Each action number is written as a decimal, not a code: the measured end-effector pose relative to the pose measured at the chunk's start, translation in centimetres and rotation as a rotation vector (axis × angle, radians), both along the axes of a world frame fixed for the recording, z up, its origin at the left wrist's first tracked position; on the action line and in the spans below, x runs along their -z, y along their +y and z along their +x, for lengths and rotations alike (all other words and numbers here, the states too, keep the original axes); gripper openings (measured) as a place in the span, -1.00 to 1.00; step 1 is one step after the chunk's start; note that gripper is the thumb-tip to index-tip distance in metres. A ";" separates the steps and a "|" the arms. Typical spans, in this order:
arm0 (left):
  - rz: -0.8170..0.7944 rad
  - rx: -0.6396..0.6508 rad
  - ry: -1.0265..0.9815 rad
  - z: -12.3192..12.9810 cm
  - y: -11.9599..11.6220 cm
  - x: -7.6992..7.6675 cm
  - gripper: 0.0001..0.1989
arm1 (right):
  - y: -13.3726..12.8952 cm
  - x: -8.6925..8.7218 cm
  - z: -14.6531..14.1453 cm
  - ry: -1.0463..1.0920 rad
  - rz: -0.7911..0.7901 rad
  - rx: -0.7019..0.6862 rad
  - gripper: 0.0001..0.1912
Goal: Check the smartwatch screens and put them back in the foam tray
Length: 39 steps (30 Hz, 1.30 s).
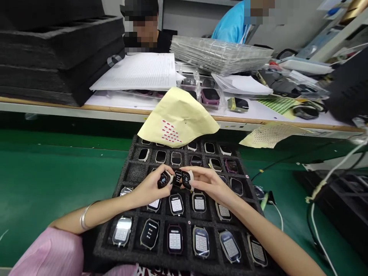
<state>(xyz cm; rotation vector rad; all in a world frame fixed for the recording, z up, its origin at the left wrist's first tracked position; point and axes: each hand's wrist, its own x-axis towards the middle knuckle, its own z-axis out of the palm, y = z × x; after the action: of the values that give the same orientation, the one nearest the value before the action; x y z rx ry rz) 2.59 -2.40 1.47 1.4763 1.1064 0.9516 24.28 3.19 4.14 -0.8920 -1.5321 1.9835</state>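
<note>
My left hand grips a smartwatch body with a dark lit screen and a light case. Opposite it, my right hand holds a second watch body, also with a dark screen showing a small graphic. Between the two, another dark-screened watch shows; whether a hand touches it I cannot tell. Both hands are above a black foam tray with rows of compartments, most holding a watch. In the front rows several screens are lit with white lists, such as the purple-rimmed watch.
Beyond the tray, a workbench carries stacked black foam trays, papers and clear plastic trays. A yellow sheet hangs over the tray's far edge. Cables hang at the right. Two people are behind the bench.
</note>
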 end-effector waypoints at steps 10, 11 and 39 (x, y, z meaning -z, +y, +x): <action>0.000 0.007 -0.013 -0.2 -0.3 -0.1 -0.77 | -0.2 -0.2 0.1 0.020 -0.020 -0.043 -0.61; -0.004 0.015 -0.012 -0.2 -0.3 0.0 -0.76 | -0.2 -0.2 0.1 0.027 -0.023 -0.053 -0.61; -0.281 -0.101 -0.435 0.4 0.5 -0.3 -0.56 | 0.4 0.8 0.7 -0.128 0.418 -0.089 -0.51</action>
<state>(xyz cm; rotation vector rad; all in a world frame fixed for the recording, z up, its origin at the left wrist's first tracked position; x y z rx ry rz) 3.03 -1.87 1.72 0.9366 0.9518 1.0760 24.94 3.58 3.37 -0.7950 -1.9926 1.5935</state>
